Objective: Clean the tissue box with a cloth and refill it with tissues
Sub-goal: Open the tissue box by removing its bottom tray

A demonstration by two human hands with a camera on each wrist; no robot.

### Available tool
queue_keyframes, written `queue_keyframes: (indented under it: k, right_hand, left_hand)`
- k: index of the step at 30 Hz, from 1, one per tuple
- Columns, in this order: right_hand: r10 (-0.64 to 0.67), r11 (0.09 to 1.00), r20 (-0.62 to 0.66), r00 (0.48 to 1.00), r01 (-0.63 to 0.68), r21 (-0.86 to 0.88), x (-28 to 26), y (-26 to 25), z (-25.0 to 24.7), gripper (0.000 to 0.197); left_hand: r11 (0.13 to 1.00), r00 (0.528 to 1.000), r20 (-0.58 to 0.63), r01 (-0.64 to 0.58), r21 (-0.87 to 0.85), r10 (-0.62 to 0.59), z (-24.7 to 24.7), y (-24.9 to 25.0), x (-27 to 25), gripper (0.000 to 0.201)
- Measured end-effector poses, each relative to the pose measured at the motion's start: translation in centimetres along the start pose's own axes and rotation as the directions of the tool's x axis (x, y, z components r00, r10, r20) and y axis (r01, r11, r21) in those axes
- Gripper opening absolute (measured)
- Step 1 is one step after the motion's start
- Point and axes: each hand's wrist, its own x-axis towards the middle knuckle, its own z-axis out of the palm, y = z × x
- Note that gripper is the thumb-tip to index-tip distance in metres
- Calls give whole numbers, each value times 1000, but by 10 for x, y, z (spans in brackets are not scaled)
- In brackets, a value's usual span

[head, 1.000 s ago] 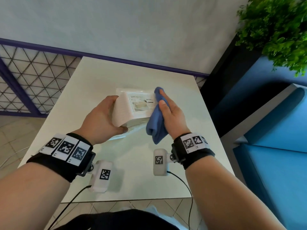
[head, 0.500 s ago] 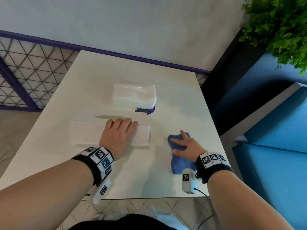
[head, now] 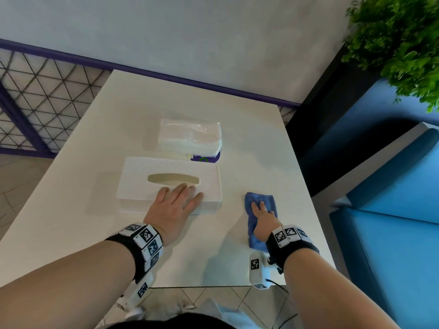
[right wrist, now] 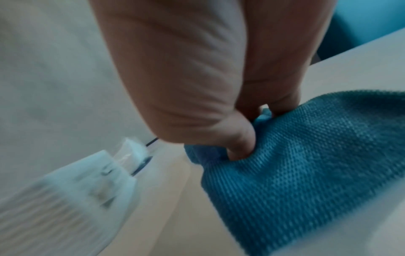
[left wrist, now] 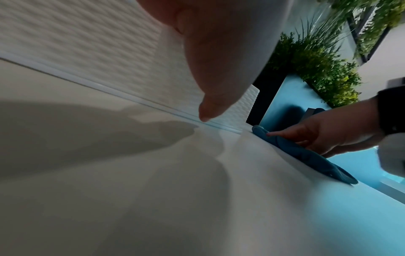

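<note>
The tissue box [head: 169, 184] presented a white, matt surface with a fine embossed ripple texture across its top and sides; it looked like plastic. The tissue pack [head: 190, 138] was wrapped in clear, glossy film that showed creases and highlights over soft white paper. The cloth [right wrist: 306, 164] was blue fabric with a regular waffle-like knit, matt and slightly rough. The table [head: 71, 222] had a smooth white top with a low sheen that returned faint reflections. The wristbands [head: 292, 248] were matt black fabric carrying printed white marker tiles.
</note>
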Motion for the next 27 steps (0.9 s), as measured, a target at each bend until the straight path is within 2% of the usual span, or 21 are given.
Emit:
queue_keyframes:
  k: [4, 5, 7, 9, 11, 12, 13, 14, 15, 17, 19, 20, 22, 23, 24, 25, 27]
  right_hand:
    - [30, 999, 21, 999, -30, -19, 2, 1, -15, 78]
    - [29, 1000, -3, 1000, -29, -5, 0, -4, -22, 70]
    - [5, 997, -129, 992, 5, 71, -11, -24, -40, 52]
    - [-54, 970, -305, 951, 123, 210, -24, -52, -61, 64]
    - [-186, 886, -462, 867, 351, 304, -38, -85, -83, 77]
    - [-283, 842, -504, 816, 463, 278, -43, -102, -89, 82]
    - [-393, 819, -492, 777, 539, 197, -45, -117, -93, 91]
    - [-475, 824, -433, 766, 560, 87, -44, -131, -95, 103]
    - [-526, 832, -359, 771, 554, -30, -40, -144, -95, 115]
    - [-531, 846, -252, 809, 489, -212, -28, -162, -94, 133]
    - [-492, 851, -178, 852, 429, -302, -16, -173, -93, 144]
    - [-475, 854, -155, 866, 411, -319, -14, -176, -93, 147]
    - [-451, 855, -124, 884, 387, -345, -9, -180, -92, 151]
    - [-443, 853, -121, 889, 376, -362, -9, -181, -90, 151]
    - [-434, 853, -131, 891, 360, -377, -10, -182, -88, 150]
    - [-426, 858, -151, 892, 345, -381, -10, -184, -85, 149]
    - [-405, 892, -201, 892, 337, -300, -13, -184, -82, 144]
  left_hand:
    - [994, 992, 71, 107, -3, -106, -11, -11, -19, 82]
    - [993, 988, 96, 122, -5, -121, -13, -15, -23, 83]
    - [992, 983, 138, 127, -7, -125, -15, -19, -27, 86]
    - [991, 973, 189, 134, -10, -130, -16, -21, -25, 89]
    - [990, 964, 229, 141, -1, -137, -20, -20, -22, 89]
    - [989, 964, 223, 145, 0, -142, -23, -19, -20, 86]
    - [990, 973, 187, 140, -10, -135, -26, -18, -19, 80]
    - [992, 983, 138, 122, -30, -117, -28, -17, -19, 72]
    - [995, 994, 73, 83, -53, -79, -28, -17, -21, 63]
    - [996, 999, 50, -8, -91, 13, -27, -17, -29, 39]
    - [995, 981, 182, -44, -94, 60, -22, -24, -40, 25]
    - [995, 963, 266, -19, -100, 45, -22, -28, -44, 24]
    - [980, 928, 371, 93, -177, -21, -22, -34, -49, 24]
    - [955, 917, 391, 185, -231, -83, -23, -36, -49, 19]
    - [893, 887, 421, 333, -303, -188, -27, -35, -47, 14]
    - [796, 842, 441, 484, -364, -310, -27, -36, -45, 13]
    - [556, 673, 532, 734, -390, -514, -31, -41, -39, 20]
